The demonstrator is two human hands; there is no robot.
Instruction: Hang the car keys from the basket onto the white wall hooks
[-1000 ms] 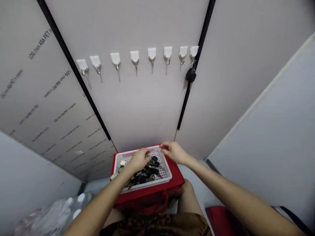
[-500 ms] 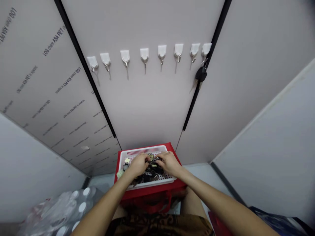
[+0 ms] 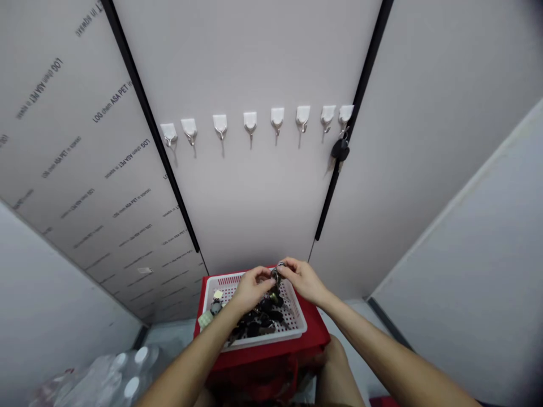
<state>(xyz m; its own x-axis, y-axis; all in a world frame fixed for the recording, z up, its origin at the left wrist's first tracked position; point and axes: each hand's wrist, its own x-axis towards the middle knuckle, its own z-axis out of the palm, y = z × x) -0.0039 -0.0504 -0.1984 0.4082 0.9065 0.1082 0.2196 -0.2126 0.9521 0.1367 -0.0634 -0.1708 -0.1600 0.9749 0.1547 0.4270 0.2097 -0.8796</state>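
Observation:
A white perforated plastic basket [image 3: 299, 319] holds a heap of dark keys and key fobs [image 3: 266, 316]. Above its far right part, a small bunch of keys [image 3: 276, 276] on a metal ring is held between both hands. My right hand [image 3: 304, 281] pinches the ring from the right. From the left, my left hand [image 3: 251, 289] has its thumb and fingers closed on the same bunch, partly hiding it. A pale green checked item [image 3: 206, 320] and a small yellowish tag [image 3: 218, 294] lie at the basket's left side.
The basket rests on a red fabric surface [image 3: 316, 333]. On the wall ahead, several white hooks [image 3: 250, 120] form a row; a black-headed key [image 3: 340, 150] hangs from the rightmost. Plastic-wrapped bottles [image 3: 131, 373] stand at lower left. Side panels enclose both sides.
Both hands have risen from the heap and moved toward the basket's far right, lifting the bunch of keys. The view has tilted up, so hooks and basket appear lower.

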